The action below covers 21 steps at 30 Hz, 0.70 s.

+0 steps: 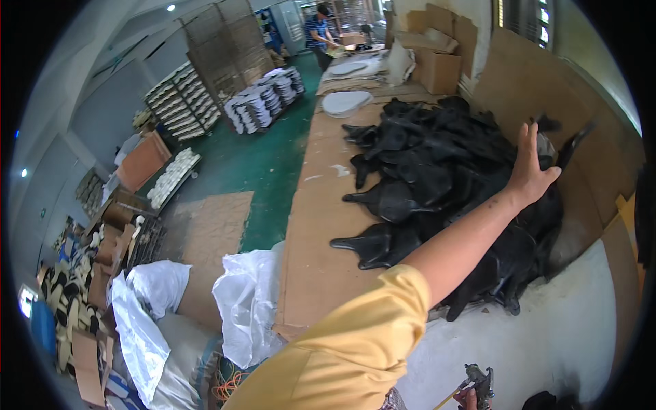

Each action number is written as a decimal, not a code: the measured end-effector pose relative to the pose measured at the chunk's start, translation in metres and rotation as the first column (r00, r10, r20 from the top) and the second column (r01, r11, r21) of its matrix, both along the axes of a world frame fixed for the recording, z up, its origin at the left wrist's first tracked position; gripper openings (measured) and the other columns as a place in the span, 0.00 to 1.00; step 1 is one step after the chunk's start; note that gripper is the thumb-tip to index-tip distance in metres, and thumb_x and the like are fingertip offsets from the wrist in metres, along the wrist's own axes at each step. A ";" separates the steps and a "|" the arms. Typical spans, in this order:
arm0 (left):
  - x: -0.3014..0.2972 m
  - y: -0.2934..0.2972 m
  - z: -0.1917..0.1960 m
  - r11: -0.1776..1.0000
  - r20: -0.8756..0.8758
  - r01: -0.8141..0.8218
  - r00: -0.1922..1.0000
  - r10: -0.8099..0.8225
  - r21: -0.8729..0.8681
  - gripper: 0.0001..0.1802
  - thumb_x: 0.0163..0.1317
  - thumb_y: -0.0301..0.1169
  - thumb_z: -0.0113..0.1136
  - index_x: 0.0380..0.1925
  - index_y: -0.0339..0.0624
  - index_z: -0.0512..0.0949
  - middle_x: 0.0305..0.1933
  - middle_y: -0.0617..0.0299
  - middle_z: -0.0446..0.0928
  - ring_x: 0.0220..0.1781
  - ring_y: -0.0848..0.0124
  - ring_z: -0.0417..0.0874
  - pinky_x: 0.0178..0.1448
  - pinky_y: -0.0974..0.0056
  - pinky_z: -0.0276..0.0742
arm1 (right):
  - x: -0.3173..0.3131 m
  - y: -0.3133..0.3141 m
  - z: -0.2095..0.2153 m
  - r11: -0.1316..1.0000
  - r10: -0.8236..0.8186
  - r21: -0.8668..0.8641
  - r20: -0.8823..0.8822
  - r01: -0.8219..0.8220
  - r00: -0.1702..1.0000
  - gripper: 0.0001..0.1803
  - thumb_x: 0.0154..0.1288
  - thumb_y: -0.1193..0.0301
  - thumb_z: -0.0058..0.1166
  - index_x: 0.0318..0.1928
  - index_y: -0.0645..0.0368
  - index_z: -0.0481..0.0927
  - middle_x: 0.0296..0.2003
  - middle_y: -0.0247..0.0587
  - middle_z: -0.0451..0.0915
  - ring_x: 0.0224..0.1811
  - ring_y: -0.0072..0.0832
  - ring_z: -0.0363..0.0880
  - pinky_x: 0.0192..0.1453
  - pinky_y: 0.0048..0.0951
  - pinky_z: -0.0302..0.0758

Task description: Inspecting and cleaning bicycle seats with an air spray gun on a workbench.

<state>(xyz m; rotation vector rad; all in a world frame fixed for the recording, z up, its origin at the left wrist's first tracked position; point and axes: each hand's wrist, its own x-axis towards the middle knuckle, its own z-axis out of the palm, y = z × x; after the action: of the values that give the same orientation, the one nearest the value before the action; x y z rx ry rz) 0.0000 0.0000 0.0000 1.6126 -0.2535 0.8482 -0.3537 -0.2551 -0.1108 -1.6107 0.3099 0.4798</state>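
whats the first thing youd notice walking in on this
A big heap of black saddle-shaped parts sprawls across the cardboard-covered workbench, and the person's left hand, on a yellow-sleeved arm, rests open on top of it. At the bottom edge the right hand holds a small metal tool. Left of the bench, white plastic bags sit on the floor.

Brown cardboard boxes [437, 65] stand at the bench's far end; white plastic sacks [247, 307] slump beside its near corner.
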 end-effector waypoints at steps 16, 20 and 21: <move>-0.264 0.069 -0.171 0.982 -0.592 0.159 0.783 -0.191 -0.106 0.14 0.52 0.25 0.57 0.39 0.32 0.76 0.28 0.57 0.81 0.28 0.73 0.80 0.33 0.68 0.74 | -0.096 0.072 0.023 0.994 -0.082 0.079 0.021 0.081 0.996 0.15 0.66 0.73 0.51 0.52 0.63 0.73 0.32 0.36 0.77 0.32 0.25 0.78 0.34 0.27 0.76; -0.286 0.042 -0.188 0.983 -0.585 0.182 0.798 -0.142 0.010 0.13 0.49 0.25 0.57 0.37 0.36 0.79 0.26 0.57 0.81 0.28 0.73 0.80 0.33 0.67 0.75 | -0.145 0.066 0.030 0.997 -0.060 0.054 0.062 0.057 0.996 0.22 0.65 0.72 0.52 0.59 0.61 0.68 0.36 0.37 0.78 0.34 0.24 0.78 0.32 0.26 0.75; -0.294 0.029 -0.204 0.979 -0.548 0.191 0.827 -0.123 0.070 0.13 0.49 0.25 0.58 0.37 0.37 0.79 0.26 0.57 0.81 0.28 0.73 0.80 0.32 0.67 0.75 | -0.158 0.054 0.023 1.000 -0.001 0.009 0.063 0.000 0.998 0.23 0.65 0.71 0.53 0.60 0.60 0.68 0.37 0.38 0.79 0.34 0.24 0.78 0.32 0.25 0.75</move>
<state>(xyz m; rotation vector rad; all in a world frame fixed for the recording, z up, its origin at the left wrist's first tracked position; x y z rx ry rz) -0.2940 0.0287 -0.2043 1.8494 -0.0311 0.2241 -0.5121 -0.2012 -0.0880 -1.6132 0.2604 0.4287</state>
